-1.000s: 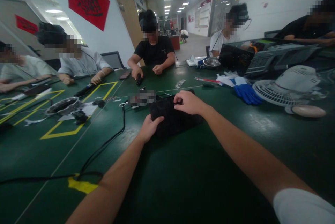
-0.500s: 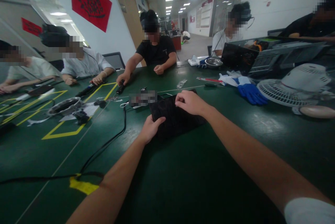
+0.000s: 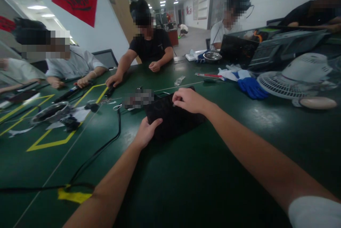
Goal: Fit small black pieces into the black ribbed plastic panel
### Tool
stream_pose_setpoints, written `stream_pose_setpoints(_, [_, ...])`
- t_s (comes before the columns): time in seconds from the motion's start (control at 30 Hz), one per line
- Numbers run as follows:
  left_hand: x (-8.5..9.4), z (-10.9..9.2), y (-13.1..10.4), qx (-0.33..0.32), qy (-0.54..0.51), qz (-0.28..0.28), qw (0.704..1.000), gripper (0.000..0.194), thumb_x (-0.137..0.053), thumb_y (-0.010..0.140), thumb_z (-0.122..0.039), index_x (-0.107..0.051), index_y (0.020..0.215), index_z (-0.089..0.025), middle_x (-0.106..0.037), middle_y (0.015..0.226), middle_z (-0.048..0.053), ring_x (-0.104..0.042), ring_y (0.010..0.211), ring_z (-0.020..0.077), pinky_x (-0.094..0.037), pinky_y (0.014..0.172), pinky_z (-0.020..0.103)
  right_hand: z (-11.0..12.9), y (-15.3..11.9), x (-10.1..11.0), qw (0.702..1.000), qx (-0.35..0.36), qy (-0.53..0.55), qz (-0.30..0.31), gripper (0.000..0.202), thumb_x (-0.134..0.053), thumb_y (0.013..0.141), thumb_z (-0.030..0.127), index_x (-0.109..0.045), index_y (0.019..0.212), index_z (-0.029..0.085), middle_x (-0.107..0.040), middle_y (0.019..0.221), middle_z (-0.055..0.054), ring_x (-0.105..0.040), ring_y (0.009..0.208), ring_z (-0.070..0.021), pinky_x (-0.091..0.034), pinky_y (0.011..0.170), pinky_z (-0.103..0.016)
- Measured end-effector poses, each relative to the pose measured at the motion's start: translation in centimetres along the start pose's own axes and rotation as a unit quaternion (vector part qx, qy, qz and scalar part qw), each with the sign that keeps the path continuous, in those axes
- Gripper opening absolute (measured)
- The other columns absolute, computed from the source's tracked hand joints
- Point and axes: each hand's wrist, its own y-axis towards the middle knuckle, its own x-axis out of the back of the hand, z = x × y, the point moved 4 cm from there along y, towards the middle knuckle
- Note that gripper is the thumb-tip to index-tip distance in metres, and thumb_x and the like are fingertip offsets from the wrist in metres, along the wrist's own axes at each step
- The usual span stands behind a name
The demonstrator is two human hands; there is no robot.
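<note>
A black cloth-like pouch lies on the green table in front of me. My left hand grips its left edge, with the thumb on top. Over the upper part of the pouch, my right hand is pinched, and a tiny shiny thing shows at its fingertips, too small to name. Just beyond the pouch's left corner sits a small object with a blurred surface.
A black cable runs along the left, past yellow tape. Blue and white gloves and a white fan are at the right. A metal ring-shaped part lies left. Several people sit around the table.
The view has turned a little right and down, so the scene sits further left and higher. Both hands keep their places at the pouch; a small shiny spot now shows at my right fingertips.
</note>
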Motion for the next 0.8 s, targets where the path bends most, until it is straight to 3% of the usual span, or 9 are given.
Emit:
stream_pose_setpoints(0.27, [0.4, 0.2, 0.3, 0.007, 0.002, -0.01, 1.0, 0.064, -0.095, 0.061, -0.054, -0.079, 0.111, -0.017, -0.084, 0.104, 0.01, -0.078, 0.104, 0.0358, -0.062, 0.096, 0.047, 0.0, 0.1, 0.4, 1.0, 0.005, 0.014, 0.022, 0.011, -0.075, 0.091, 0.017, -0.076, 0.102, 0.017, -0.07, 0.106, -0.008, -0.065, 0.095, -0.0185, -0.049, 0.087, -0.031])
stream_pose_setpoints(0.47, [0.4, 0.1, 0.2, 0.022, 0.008, -0.01, 1.0, 0.063, -0.094, 0.064, -0.054, -0.078, 0.112, -0.017, -0.083, 0.109, 0.01, -0.079, 0.101, 0.0334, -0.063, 0.093, 0.044, 0.7, -0.3, 0.4, 0.999, -0.033, -0.014, 0.009, 0.014, -0.078, 0.091, 0.026, -0.075, 0.103, 0.02, -0.07, 0.109, -0.007, -0.064, 0.095, -0.0208, -0.045, 0.079, -0.033])
stream_pose_setpoints(0.6, [0.6, 0.3, 0.4, 0.012, 0.008, -0.012, 1.0, 0.061, -0.094, 0.064, -0.052, -0.077, 0.111, -0.017, -0.083, 0.106, 0.01, -0.078, 0.103, 0.0345, -0.062, 0.094, 0.045, 1.0, -0.5, 0.4, 0.998, -0.052, -0.034, -0.01, 0.013, -0.077, 0.092, 0.034, -0.075, 0.099, 0.023, -0.07, 0.107, -0.007, -0.063, 0.092, -0.0212, -0.041, 0.073, -0.033])
stream_pose_setpoints(0.8, [-0.2, -0.1, 0.2, 0.0, 0.0, 0.006, 1.0, 0.062, -0.091, 0.066, -0.05, -0.077, 0.114, -0.014, -0.082, 0.11, 0.011, -0.076, 0.108, 0.0357, -0.059, 0.101, 0.048, 0.3, -0.3, 0.0, 0.999, -0.041, -0.019, -0.031, 0.013, -0.074, 0.094, 0.034, -0.076, 0.093, 0.021, -0.069, 0.098, -0.005, -0.062, 0.088, -0.0196, -0.043, 0.08, -0.034])
